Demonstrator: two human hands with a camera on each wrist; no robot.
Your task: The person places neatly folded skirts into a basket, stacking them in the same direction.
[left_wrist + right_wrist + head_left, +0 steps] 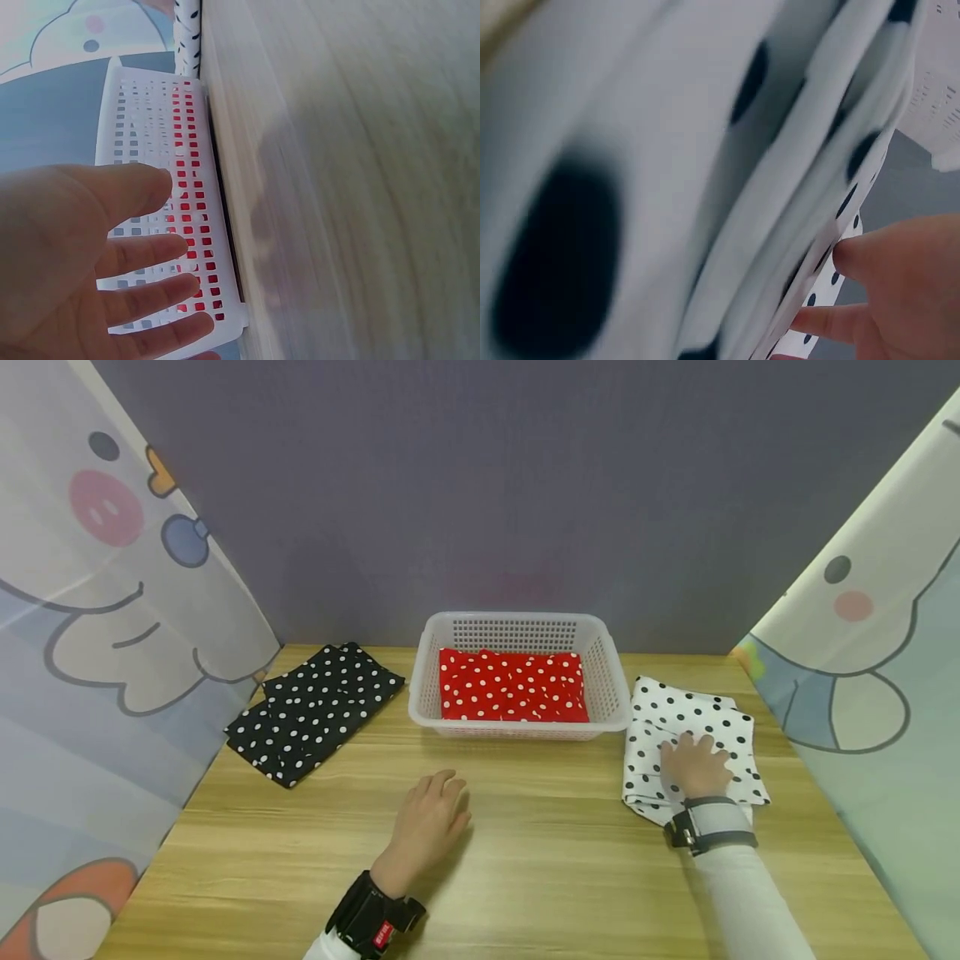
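My right hand [697, 766] rests with spread fingers on top of a folded white cloth with black dots [690, 714], right of the basket. Up close in the right wrist view, the layered folds of that cloth [765, 225] fill most of the picture, and thumb and fingertips touch its surface. My left hand [427, 818] hovers over the table in front of the basket, fingers loosely bent and holding nothing. Seen from the left wrist, its fingers [150, 300] overlap the side of the white perforated basket [150, 112].
In the white plastic basket [517, 731] lies a folded red cloth with white dots [513, 685]. A folded black cloth with white dots [315, 714] is at the table's left. Cartoon-printed panels [97, 610] flank the wooden table [540, 843], and a grey wall [510, 502] stands behind.
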